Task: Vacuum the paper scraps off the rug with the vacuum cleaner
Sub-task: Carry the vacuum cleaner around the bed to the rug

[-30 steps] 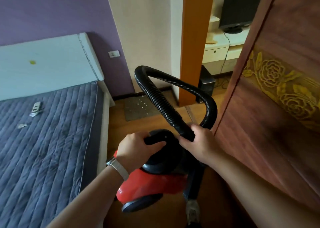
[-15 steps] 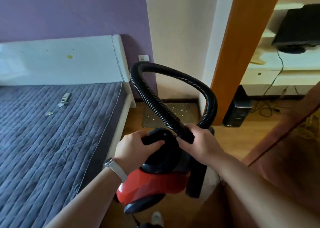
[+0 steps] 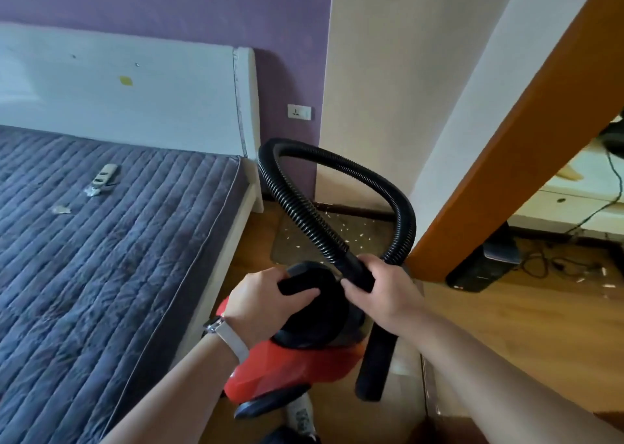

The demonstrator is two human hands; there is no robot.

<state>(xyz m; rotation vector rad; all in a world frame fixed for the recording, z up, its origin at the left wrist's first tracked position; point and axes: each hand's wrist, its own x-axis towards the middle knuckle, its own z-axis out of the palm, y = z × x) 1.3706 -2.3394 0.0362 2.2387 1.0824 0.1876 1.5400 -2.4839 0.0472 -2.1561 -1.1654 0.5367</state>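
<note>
I carry a red and black vacuum cleaner (image 3: 287, 369) above the wooden floor. My left hand (image 3: 260, 300) grips its black top handle. My right hand (image 3: 381, 288) grips the black tube where the ribbed hose (image 3: 304, 204) joins it; the hose loops up and back down behind that hand. A black nozzle tube (image 3: 374, 362) hangs below my right hand. Ahead on the floor lies a small brown rug (image 3: 287, 244) strewn with white paper scraps (image 3: 358, 236), partly hidden by the hose.
A bed with a grey quilted cover (image 3: 101, 258) and white headboard (image 3: 135, 96) fills the left. A wall socket (image 3: 299, 112) sits above the rug. An orange door frame (image 3: 506, 146) stands right; beyond it, a black computer tower (image 3: 483, 264) and cables.
I have walked forward past the carved wooden door, which has left the view. The rug and bed are now closer. Both hands keep the same grips on the vacuum.
</note>
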